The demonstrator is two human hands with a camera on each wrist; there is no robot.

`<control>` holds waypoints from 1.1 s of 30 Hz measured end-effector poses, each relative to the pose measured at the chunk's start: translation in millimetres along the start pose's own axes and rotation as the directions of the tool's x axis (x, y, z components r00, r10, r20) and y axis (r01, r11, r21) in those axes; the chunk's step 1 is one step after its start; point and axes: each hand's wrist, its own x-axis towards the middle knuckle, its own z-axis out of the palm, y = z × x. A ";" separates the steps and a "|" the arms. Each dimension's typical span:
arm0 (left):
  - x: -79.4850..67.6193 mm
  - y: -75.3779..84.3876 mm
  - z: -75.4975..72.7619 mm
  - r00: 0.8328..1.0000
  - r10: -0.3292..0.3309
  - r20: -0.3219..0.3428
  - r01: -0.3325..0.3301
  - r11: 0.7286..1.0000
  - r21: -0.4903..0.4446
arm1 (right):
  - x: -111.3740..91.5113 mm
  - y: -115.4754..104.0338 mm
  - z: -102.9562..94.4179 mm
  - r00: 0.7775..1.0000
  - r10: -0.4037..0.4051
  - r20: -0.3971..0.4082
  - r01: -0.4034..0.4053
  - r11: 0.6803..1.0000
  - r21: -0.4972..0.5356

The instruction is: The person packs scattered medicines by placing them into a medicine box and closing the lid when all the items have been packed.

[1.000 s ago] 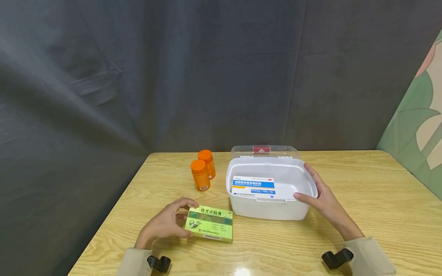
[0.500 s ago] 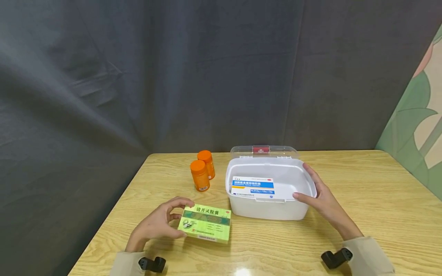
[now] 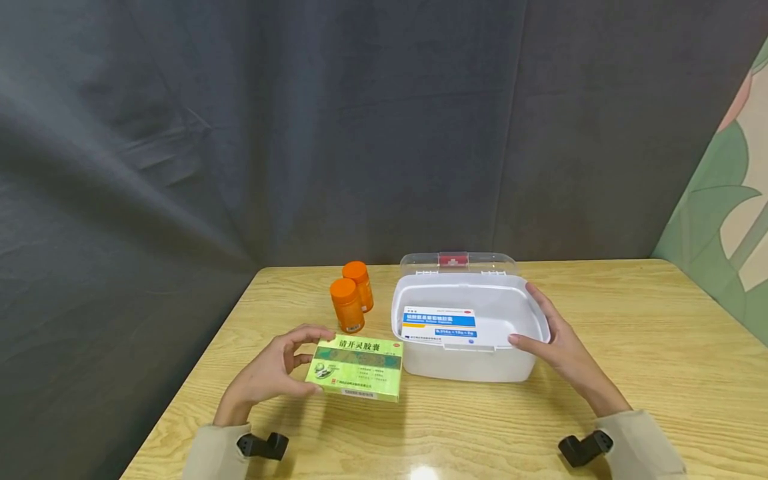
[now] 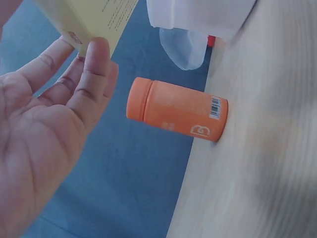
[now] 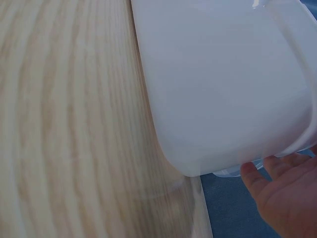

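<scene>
My left hand (image 3: 273, 370) holds a green medicine box (image 3: 358, 367) by its left end, thumb at the near edge and fingers at the far edge. The box hangs above the table, left of a white first-aid box (image 3: 468, 363). In the left wrist view, the fingertips (image 4: 96, 52) press the pale back of the medicine box (image 4: 101, 20). My right hand (image 3: 561, 343) holds the right end of the first-aid box, thumb over the front rim and fingers along the far side. Inside, a white and blue medicine box (image 3: 440, 326) leans at the left.
Two orange bottles (image 3: 347, 307) with orange caps stand close together beyond the green box. The clear lid (image 3: 480, 263) with a red cross label lies open behind the first-aid box. A dark curtain (image 3: 384, 133) hangs behind the wooden table (image 3: 630, 320).
My left hand has first moved slightly left with the green medicine box, then raised it off the table. The right hand and first-aid box stay in place.
</scene>
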 end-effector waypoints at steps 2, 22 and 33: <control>3.6 2.1 0.6 1.000 -0.001 -0.011 0.001 1.000 0.008 | -0.6 -0.3 -0.4 1.000 0.012 -0.006 -0.012 1.000 -0.017; 18.1 14.3 2.9 0.994 0.034 -0.100 -0.039 0.998 -0.049 | -0.5 0.4 -2.9 1.000 0.008 0.004 -0.008 1.000 -0.010; 39.3 29.9 7.6 0.987 -0.018 -0.158 0.009 0.998 -0.062 | 1.7 -0.5 -1.4 1.000 0.016 0.020 -0.016 1.000 0.010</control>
